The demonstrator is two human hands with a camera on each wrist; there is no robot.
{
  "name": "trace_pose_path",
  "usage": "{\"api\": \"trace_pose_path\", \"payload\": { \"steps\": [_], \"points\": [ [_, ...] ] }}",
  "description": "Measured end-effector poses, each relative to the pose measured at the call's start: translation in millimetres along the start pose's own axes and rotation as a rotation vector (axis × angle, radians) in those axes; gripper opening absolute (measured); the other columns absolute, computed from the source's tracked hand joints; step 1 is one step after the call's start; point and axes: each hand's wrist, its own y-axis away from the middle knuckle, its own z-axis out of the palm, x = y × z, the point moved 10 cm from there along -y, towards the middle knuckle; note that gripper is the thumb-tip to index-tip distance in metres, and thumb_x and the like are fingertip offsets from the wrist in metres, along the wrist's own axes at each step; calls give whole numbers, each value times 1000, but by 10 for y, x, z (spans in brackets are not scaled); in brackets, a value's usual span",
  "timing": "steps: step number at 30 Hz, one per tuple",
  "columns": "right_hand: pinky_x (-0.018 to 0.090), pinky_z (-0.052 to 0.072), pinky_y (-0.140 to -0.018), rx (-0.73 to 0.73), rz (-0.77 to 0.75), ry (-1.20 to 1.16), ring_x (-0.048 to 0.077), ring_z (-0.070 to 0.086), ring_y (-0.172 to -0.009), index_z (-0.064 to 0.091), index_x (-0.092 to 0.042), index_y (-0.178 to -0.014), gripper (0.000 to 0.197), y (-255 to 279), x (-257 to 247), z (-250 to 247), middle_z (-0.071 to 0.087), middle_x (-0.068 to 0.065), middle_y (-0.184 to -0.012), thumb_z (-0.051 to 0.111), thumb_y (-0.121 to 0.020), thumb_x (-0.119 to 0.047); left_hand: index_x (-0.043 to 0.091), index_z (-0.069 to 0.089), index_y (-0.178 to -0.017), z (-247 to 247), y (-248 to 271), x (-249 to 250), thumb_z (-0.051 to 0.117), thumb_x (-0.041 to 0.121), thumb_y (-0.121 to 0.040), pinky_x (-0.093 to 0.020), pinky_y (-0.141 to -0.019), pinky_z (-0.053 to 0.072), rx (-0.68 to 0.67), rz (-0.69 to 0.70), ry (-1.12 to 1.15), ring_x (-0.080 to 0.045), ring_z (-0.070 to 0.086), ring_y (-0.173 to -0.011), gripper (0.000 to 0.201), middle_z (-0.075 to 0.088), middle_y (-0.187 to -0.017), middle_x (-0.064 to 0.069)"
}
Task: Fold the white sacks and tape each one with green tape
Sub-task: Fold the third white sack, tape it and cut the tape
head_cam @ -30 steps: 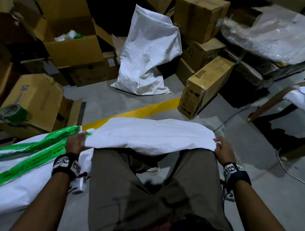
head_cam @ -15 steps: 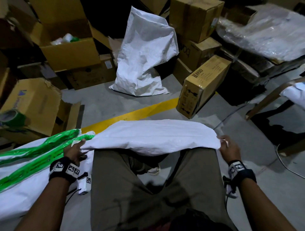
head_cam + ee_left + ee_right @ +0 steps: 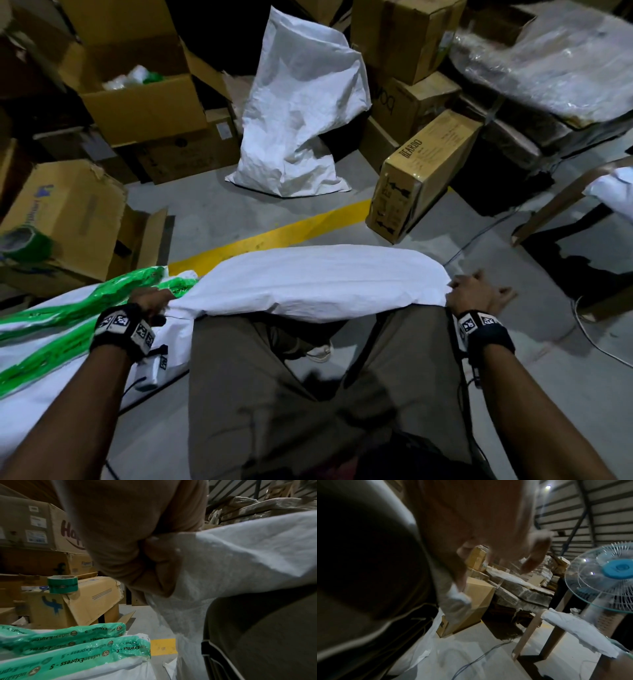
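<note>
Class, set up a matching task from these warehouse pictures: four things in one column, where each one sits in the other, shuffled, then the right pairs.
Things
1. roll of green tape
2. folded sack
3. crumpled sack
4. fan

Places
A. standing on the floor against stacked boxes
B. across the person's lap
C. on a cardboard box
D. behind a wooden table

Pairs: 1-C, 2-B, 3-A, 4-D

Both forearms reach forward over the seated person's knees, a marker band on each wrist. The left hand [image 3: 152,303] is curled into a closed grip, while the right hand [image 3: 474,294] spreads its blurred fingers [image 3: 503,294] loosely.
</note>
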Motion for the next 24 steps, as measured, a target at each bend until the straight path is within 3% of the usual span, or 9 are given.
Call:
{"api": "trace_pose_path", "payload": {
  "steps": [2,5,7,10,12,14,16,21,24],
  "points": [
    [60,20,-108,51,-29,68,30,30,-132,66,-43,-110,37,78,-103,-88,33,3,-150,76,-77,-29,-10,63,-123,47,46,-24,75,-1,-82,-47,-86,52,-33,44,41,-47,63,-106,43,64,-103,-30],
    [71,25,-105,17,-33,16,32,13,-139,52,-41,-133,57,50,-69,-68,13,9,-156,74,-81,-36,-10,68,-117,172,11,-72,85,-7,-67,-45,-99,44,-133,37,-60,-51,60,-114,53,66,-116,-32],
    [67,31,-102,5,-138,54,32,20,-136,54,-37,-131,50,63,-202,-98,17,10,-153,70,-85,-28,8,70,-122,102,-46,-114,81,3,-76,-40,-107,37,-51,15,-18,-45,54,-127,47,61,-131,-25],
    [60,34,-102,-42,-384,91,31,25,-136,56,-34,-129,45,347,-691,-217,29,7,-147,69,-87,-25,43,69,-95,63,111,94,70,14,-89,-41,-107,43,24,53,76,-38,54,-129,30,56,-141,-19],
    [51,34,-98,-19,-577,49,29,38,-133,59,-33,-129,48,701,-1178,-333,46,4,-139,70,-82,-25,31,67,-109,75,267,114,64,14,-95,-31,-86,52,16,10,38,-21,69,-105,23,62,-123,-20],
    [45,34,-94,-55,-794,4,27,48,-127,57,-35,-131,56,1159,-1716,-340,54,0,-132,71,-78,-26,19,58,-82,29,384,159,60,7,-98,-24,-46,51,47,4,92,-10,64,-51,20,56,-81,-14],
    [44,31,-99,-104,-906,32,22,50,-125,52,-39,-134,60,1503,-2121,-217,53,-4,-132,72,-78,-31,18,50,-74,41,289,111,57,5,-99,-19,-32,44,50,-10,13,-3,52,-31,29,49,-74,-7],
    [45,34,-102,-49,-835,39,24,65,-100,63,-41,-120,52,1660,-2488,111,65,-3,-108,76,-74,-19,3,64,-93,-35,358,157,70,8,-90,-19,-37,37,15,6,5,-20,48,-44,8,49,-79,-14],
    [39,44,-84,-42,-821,14,23,69,-75,74,-36,-93,40,1662,-2492,207,67,-3,-78,79,-62,-11,5,59,-92,-222,461,323,79,41,-84,-28,-52,45,113,42,3,-27,53,-58,42,60,-74,-17]
  ]
}}
